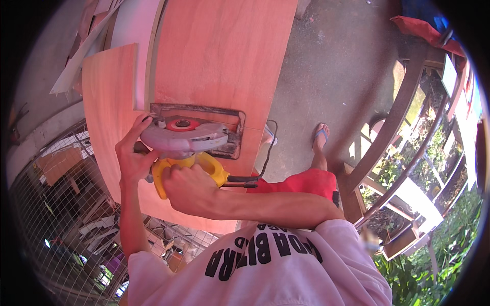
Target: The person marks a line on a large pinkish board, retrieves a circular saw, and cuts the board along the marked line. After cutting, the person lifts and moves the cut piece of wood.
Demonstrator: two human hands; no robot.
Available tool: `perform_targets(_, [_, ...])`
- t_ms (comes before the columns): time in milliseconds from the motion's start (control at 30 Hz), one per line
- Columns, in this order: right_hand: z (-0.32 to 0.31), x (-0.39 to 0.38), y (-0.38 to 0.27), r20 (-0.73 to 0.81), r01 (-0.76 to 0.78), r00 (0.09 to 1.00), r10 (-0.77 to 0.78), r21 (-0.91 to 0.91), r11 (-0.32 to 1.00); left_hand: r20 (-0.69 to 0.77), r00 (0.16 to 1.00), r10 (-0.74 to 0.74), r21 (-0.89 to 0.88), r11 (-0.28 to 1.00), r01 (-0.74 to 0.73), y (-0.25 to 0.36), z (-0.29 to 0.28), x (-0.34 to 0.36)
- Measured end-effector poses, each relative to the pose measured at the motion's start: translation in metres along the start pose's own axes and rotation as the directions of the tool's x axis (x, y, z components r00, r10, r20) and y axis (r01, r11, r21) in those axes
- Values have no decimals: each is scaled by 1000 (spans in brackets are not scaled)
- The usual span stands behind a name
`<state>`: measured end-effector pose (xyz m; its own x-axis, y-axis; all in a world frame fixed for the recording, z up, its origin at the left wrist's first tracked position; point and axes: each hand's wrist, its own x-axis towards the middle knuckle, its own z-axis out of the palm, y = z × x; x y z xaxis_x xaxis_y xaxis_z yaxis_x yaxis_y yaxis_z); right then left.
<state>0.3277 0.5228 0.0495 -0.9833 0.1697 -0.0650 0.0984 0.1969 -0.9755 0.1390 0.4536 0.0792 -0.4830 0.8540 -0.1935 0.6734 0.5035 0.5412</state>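
A circular saw (186,137) with a grey body, red blade hub and yellow handle rests on a reddish plywood sheet (224,56). Its metal base plate (232,130) lies flat on the wood at the end of a straight cut line (149,61). My right hand (189,189) is wrapped around the yellow handle. My left hand (131,153) grips the left side of the saw body, fingers spread over the housing. A black cord (263,163) runs from the handle to the right.
A wire mesh fence (66,229) stands at lower left with scrap wood behind it. Concrete floor (337,66) lies to the right, where my sandalled foot (320,135) stands. A wooden frame (393,127) and green plants are at far right.
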Motion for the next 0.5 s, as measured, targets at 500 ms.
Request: perform_targets(500, [5, 12, -5, 3, 1, 1000, -1, -23, 1000, 32, 999, -40, -35, 999, 41, -6, -11, 2])
